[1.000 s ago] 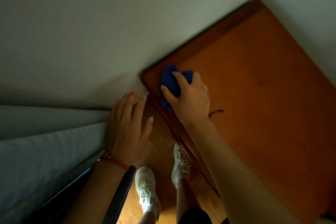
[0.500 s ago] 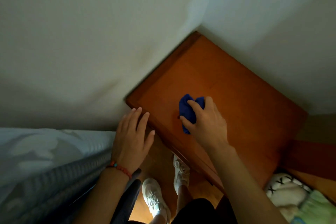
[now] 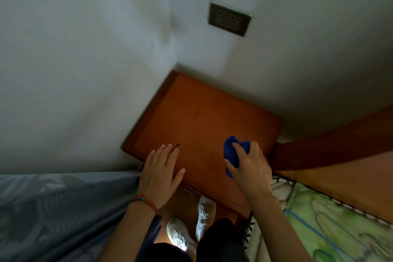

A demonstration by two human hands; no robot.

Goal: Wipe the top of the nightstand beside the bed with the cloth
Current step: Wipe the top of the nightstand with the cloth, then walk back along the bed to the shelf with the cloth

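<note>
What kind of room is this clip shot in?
Most likely a bedroom: a wooden nightstand sits in a wall corner, with bedding beside it and a wall socket above.

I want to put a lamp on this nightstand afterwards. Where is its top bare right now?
The nightstand top is bare across its middle and back, toward the wall corner below the wall socket. The front is crowded: the left hand lies flat at the front-left edge, and the right hand presses the blue cloth front-right, near the wooden headboard.
</note>
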